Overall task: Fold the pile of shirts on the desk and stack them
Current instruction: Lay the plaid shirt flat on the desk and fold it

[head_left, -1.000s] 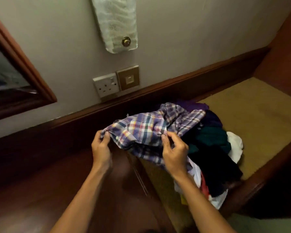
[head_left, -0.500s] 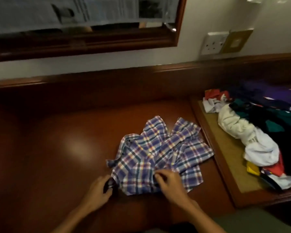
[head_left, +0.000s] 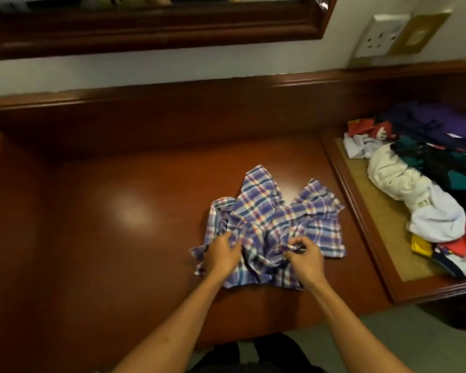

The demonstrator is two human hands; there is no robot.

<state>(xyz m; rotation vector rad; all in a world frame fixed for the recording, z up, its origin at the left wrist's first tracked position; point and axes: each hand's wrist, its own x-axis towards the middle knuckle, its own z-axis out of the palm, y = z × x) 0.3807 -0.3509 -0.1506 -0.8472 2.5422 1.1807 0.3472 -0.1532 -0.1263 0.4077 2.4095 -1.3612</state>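
Crumpled purple plaid shirt [head_left: 276, 224] lies on your glossy reddish-brown wooden desk [head_left: 119, 238]; your left hand [head_left: 221, 255] and right hand [head_left: 306, 258] each pinch its fabric, below the wood-framed mirror [head_left: 156, 30].

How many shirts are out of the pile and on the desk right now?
1: the plaid shirt lies crumpled on the desk, gripped by the left hand and right hand. The pile sits to the right; nothing folded shows.
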